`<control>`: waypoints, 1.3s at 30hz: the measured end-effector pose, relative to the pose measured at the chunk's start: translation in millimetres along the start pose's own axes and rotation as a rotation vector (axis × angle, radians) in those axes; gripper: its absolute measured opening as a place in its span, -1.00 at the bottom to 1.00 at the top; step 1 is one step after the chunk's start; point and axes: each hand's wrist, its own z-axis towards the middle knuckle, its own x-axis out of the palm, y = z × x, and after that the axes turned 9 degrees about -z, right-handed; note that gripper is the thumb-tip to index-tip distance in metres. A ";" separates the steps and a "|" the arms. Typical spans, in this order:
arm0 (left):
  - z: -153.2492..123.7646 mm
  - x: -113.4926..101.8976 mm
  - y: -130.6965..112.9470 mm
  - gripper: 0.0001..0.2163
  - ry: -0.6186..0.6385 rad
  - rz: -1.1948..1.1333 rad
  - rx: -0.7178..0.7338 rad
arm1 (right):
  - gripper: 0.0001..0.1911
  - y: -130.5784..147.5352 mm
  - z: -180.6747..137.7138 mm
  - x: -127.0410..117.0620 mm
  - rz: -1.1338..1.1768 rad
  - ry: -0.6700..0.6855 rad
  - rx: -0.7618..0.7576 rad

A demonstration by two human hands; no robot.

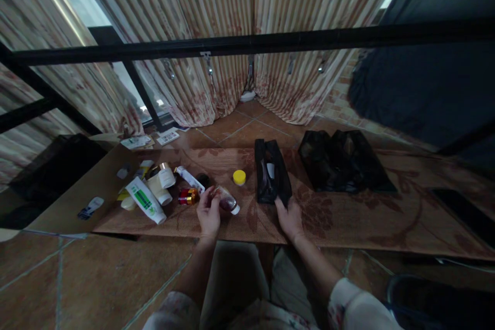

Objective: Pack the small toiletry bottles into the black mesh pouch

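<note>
Black pouch [271, 178] contents indistinct; right hand [289, 219] flat at its near edge; left hand [209, 212] grips small bottle [227, 200]; mat [348, 216] rightward bare.

Dim indoor shot — daylight leaks in at the window [83, 7] upper left and a sliver upper right, through the curtains [232, 5]. Floor and mat [348, 216] murky, low contrast, soft shadows. Strong wide-angle bend — the black bar [247, 41] curves and the edges stretch. Slight softness and noise overall; dark right side shows no detail.
</note>
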 end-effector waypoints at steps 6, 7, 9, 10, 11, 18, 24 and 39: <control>-7.3 7.0 -8.5 -0.52 0.166 -0.006 -0.018 | -0.49 -0.4 0.0 -0.2 0.003 -0.028 -0.053; -9.0 8.5 -10.5 -0.49 0.198 0.002 -0.015 | -0.49 -0.3 0.1 -0.6 -0.005 -0.026 -0.054; -12.1 10.7 -14.3 -0.43 0.265 0.023 -0.004 | -0.49 0.3 0.1 -1.2 -0.025 -0.017 -0.047; -13.3 11.4 -16.1 -0.40 0.301 0.031 -0.002 | -0.50 0.6 0.2 -1.5 -0.031 -0.015 -0.042; -14.3 12.0 -17.6 -0.38 0.337 0.035 -0.005 | -0.50 1.0 0.3 -1.6 -0.030 -0.015 -0.039; -14.6 11.8 -21.3 -0.31 0.435 0.020 -0.048 | -0.52 0.7 0.1 -0.2 -0.014 -0.036 -0.035; -10.8 9.7 -20.5 -0.31 0.369 -0.032 -0.087 | -0.52 -0.1 0.3 -0.2 0.015 -0.007 -0.046; -10.6 8.9 -19.4 -0.24 0.511 -0.021 -0.110 | -0.49 1.2 0.2 -0.7 0.024 -0.010 -0.030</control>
